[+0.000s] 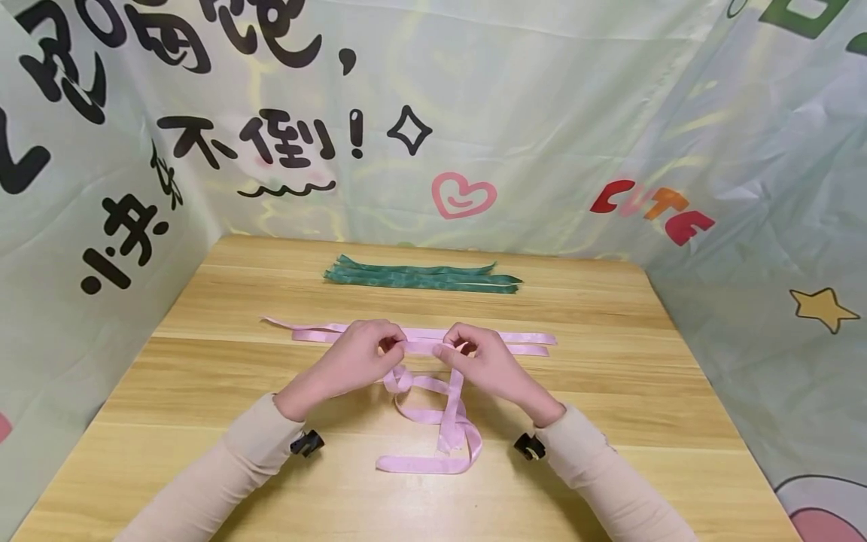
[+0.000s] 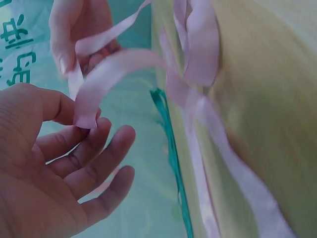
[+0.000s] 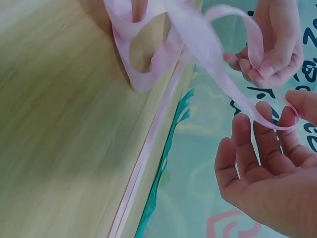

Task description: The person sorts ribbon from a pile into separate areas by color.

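Note:
A pink ribbon (image 1: pixel 452 403) is held up between the two hands, its lower part looped and trailing on the wooden table. My left hand (image 1: pixel 369 350) pinches it between thumb and index finger; in the left wrist view a ribbon end (image 2: pixel 86 116) shows at those fingertips, with the other fingers loosely spread. The right hand (image 1: pixel 477 357) pinches the same ribbon a short way to the right, thumb against index finger. Between the hands a short stretch of the ribbon runs across. In the right wrist view the pink ribbon (image 3: pixel 213 54) curves down to the right fingertips.
Just beyond the hands, more pink ribbon strips (image 1: pixel 528 338) lie lengthwise across the table (image 1: pixel 609 421). Farther back is a bundle of green ribbons (image 1: pixel 423 277). A printed cloth (image 1: pixel 555 135) hangs behind the table and along both sides.

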Demonstrator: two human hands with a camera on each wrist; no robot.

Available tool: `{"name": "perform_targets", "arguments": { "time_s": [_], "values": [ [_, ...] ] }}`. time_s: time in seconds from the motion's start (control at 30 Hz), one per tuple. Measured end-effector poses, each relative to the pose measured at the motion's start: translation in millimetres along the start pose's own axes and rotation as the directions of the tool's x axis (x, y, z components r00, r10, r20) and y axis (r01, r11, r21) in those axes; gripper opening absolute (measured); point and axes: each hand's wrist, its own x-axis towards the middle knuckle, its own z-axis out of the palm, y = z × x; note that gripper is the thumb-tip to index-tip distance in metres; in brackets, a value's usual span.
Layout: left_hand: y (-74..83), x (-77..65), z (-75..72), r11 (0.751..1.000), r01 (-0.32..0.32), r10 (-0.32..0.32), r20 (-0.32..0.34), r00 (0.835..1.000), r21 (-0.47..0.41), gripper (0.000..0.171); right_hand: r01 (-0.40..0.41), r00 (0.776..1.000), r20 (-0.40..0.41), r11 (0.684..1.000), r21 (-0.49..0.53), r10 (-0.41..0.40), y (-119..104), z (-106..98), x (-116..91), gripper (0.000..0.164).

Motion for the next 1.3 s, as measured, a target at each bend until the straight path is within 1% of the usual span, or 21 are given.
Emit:
{"name": "perform_targets", "arguments": {
  "time_s": [0.17, 0.3, 0.43, 0.6, 0.83, 1.03, 1.17, 1.3],
  "values": [
    [-6.4, -3.9, -13.3, 0.999, 0.048, -0.048, -0.001, 0.999, 0.015, 0.016, -0.014, 0.999, -0.037, 1.0, 0.013, 0.015, 1, -11, 0, 0.013],
    [-13.0, -7.1, -24.3, 0.998, 0.068, -0.068, -0.002, 0.998, 0.01, 0.017, -0.039, 0.998, -0.048, 0.998, 0.041, 0.041, 5, -23, 0, 0.014],
    [-19.2, -9.6, -36.3, 0.997, 0.071, -0.07, -0.033, 0.997, 0.007, 0.017, -0.076, 0.994, -0.07, 0.995, 0.058, 0.08, 7, -35, -3, 0.015],
    [-28.4, -14.3, -50.8, 0.996, 0.082, -0.08, -0.077, 0.994, 0.025, 0.017, -0.115, 0.987, -0.108, 0.993, 0.023, 0.117, 13, -48, -6, 0.019],
    [-38.7, -25.5, -67.9, 0.992, 0.106, -0.099, -0.096, 0.99, 0.067, 0.015, -0.165, 0.975, -0.152, 0.986, -0.017, 0.16, 23, -65, -12, 0.025],
    [-44.1, -31.3, -80.4, 0.985, 0.132, -0.12, -0.114, 0.986, 0.109, 0.014, -0.21, 0.958, -0.202, 0.978, -0.016, 0.203, 28, -79, -17, 0.028],
    [-51.3, -34.1, -86.8, 0.977, 0.146, -0.125, -0.14, 0.982, 0.157, 0.013, -0.228, 0.951, -0.223, 0.973, -0.029, 0.216, 30, -84, -19, 0.03],
    [-58.2, -37.5, -92.4, 0.966, 0.172, -0.143, -0.156, 0.977, 0.192, 0.013, -0.232, 0.948, -0.233, 0.972, -0.034, 0.218, 31, -87, -20, 0.03]
  ]
}}
